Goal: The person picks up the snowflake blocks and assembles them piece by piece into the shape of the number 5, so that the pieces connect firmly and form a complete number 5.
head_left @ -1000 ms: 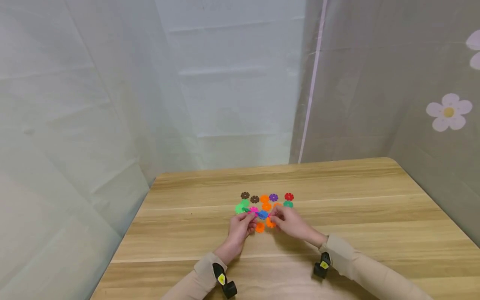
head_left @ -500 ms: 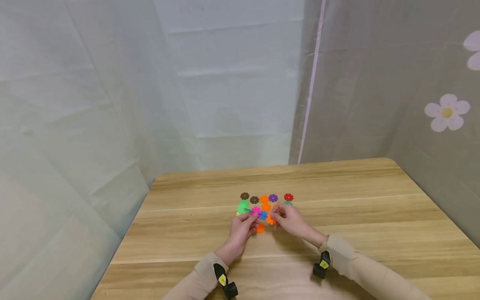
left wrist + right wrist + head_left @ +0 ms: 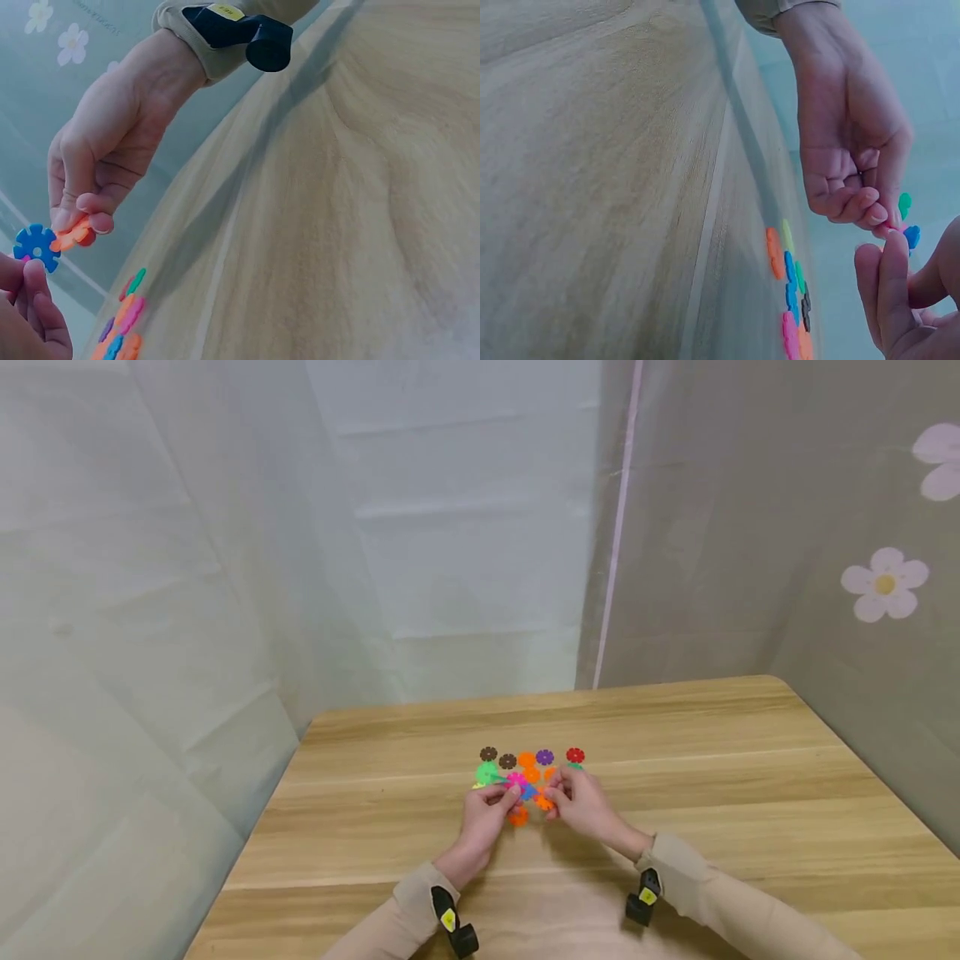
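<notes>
My left hand (image 3: 486, 818) pinches a short chain of joined snowflake building discs between thumb and fingertips. A blue disc (image 3: 37, 244) stands out past those fingertips, with a bit of pink beside it. The right wrist view shows a green disc (image 3: 905, 204) at the chain's other end. My right hand (image 3: 588, 807) pinches an orange disc (image 3: 73, 234) whose edge meets the blue disc's edge. Both hands are raised over the table, fingertips close together. Part of the chain is hidden behind the left fingers.
Loose snowflake discs lie on the wooden table (image 3: 375, 827) around and beyond the hands: brown (image 3: 488, 753), purple (image 3: 545, 757), red (image 3: 575, 755), bright green (image 3: 486, 772) and several orange. Pale fabric (image 3: 465, 527) hangs behind the table.
The hands keep their grips, with only small shifts. The chain in the left hand has turned slightly, and the right hand has shifted a little to the right. The head view has swung slightly right.
</notes>
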{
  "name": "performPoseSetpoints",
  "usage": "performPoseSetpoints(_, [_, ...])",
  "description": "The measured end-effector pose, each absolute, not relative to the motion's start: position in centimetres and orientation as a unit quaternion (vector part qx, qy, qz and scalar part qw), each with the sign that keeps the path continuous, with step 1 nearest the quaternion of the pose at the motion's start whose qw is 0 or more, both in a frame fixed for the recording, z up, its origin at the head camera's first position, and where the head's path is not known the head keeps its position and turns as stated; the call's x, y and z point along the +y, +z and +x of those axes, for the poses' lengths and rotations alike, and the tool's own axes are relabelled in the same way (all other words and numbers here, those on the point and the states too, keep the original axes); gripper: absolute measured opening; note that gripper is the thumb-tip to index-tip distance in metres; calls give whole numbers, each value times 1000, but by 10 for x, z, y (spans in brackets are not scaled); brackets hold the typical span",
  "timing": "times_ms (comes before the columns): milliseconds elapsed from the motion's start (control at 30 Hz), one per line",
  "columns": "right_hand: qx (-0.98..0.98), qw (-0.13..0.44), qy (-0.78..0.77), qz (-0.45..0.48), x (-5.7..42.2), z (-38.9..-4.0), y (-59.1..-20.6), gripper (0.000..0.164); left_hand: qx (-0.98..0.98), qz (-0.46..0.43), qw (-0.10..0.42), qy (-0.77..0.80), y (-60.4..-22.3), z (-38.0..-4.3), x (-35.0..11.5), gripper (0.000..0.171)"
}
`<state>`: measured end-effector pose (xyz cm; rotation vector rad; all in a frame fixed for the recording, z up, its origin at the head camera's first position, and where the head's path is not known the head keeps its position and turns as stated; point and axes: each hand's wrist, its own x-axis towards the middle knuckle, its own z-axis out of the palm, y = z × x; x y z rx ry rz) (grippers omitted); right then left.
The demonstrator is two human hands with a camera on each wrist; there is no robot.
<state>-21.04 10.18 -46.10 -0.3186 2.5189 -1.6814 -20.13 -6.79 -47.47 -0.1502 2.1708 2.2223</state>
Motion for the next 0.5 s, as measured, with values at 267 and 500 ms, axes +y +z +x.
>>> performPoseSetpoints(267, [822,53,-554,-116,100,-213,-461,5,691,-42,39,720,-475,-205,-71,25])
performPoseSetpoints(500, [788,102,-586,-159,100,-214,-462,5,728,-7,64,683,-464,-208,-79,24])
